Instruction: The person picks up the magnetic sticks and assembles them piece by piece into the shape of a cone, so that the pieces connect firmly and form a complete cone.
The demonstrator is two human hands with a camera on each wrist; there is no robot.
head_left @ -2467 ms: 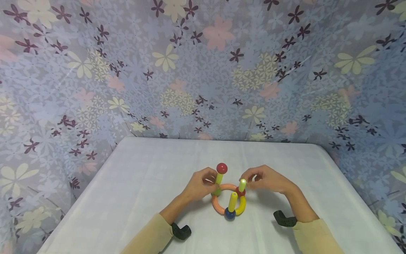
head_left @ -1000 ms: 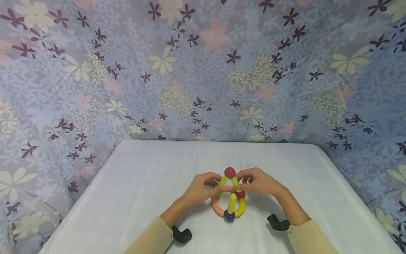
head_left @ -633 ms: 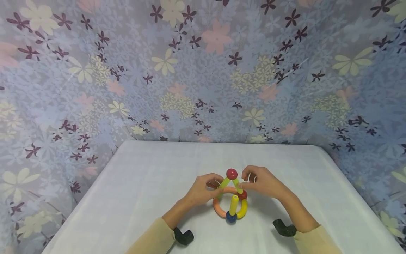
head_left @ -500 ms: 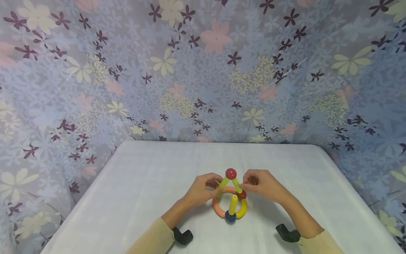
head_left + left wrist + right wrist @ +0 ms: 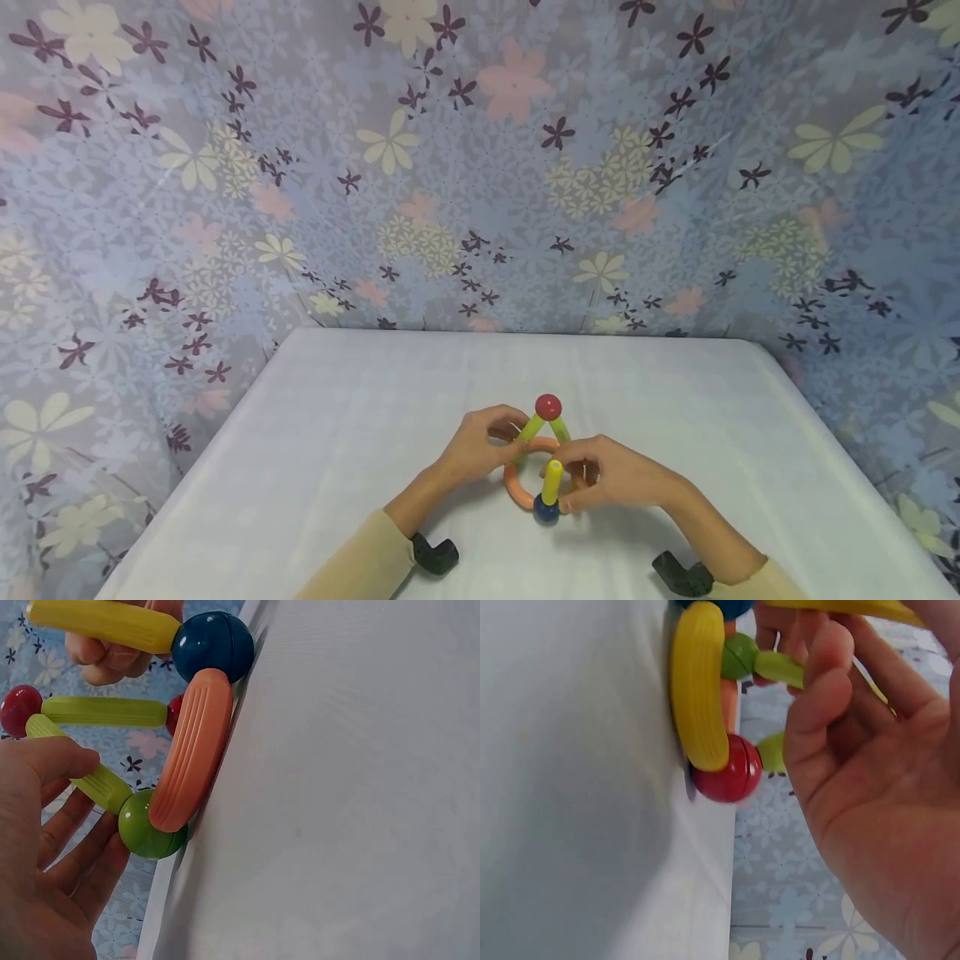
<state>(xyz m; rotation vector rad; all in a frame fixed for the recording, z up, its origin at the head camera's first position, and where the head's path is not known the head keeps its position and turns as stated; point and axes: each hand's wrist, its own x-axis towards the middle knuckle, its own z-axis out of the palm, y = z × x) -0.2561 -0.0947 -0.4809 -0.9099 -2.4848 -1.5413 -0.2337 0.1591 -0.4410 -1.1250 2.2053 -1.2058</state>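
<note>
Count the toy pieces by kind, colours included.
Balls: 4, namely top red ball, base red ball, green ball, blue ball
Straight rods: 3, namely left green rod, right green rod, yellow rod
Curved pieces: 3, namely front orange curve, back orange curve, yellow curve
Total: 10

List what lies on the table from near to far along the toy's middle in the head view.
Blue ball → upright yellow stick → far arc of the orange ring → red top ball, raised on two green sticks.
</note>
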